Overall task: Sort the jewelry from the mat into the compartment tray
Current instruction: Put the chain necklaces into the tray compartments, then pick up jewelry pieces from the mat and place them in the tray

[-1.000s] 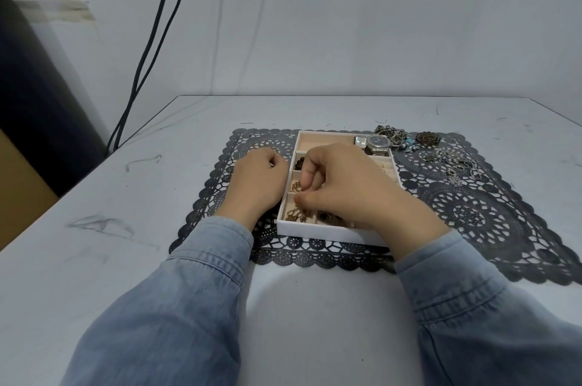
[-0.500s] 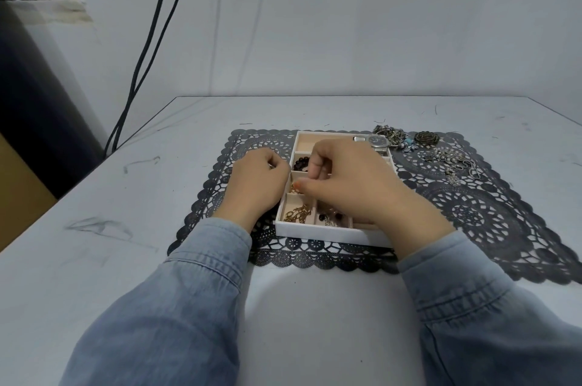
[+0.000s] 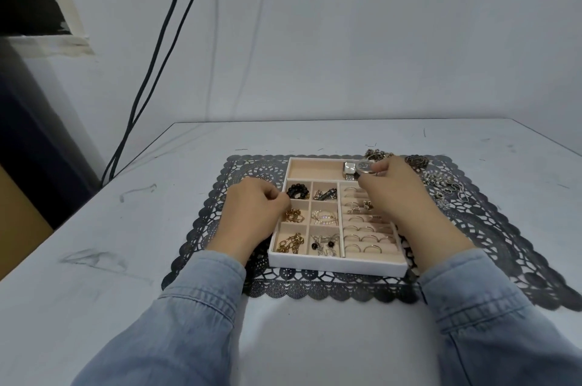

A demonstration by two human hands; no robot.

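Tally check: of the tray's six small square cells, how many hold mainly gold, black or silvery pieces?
Gold chains: 2
Black beads: 1
Mostly silvery pieces: 3
Total: 6 cells

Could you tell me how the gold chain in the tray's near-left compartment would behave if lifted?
The gold chain lies in a loose heap of links, so it would probably hang limp. Its open links may snag on themselves. It looks thin, so it is likely light.
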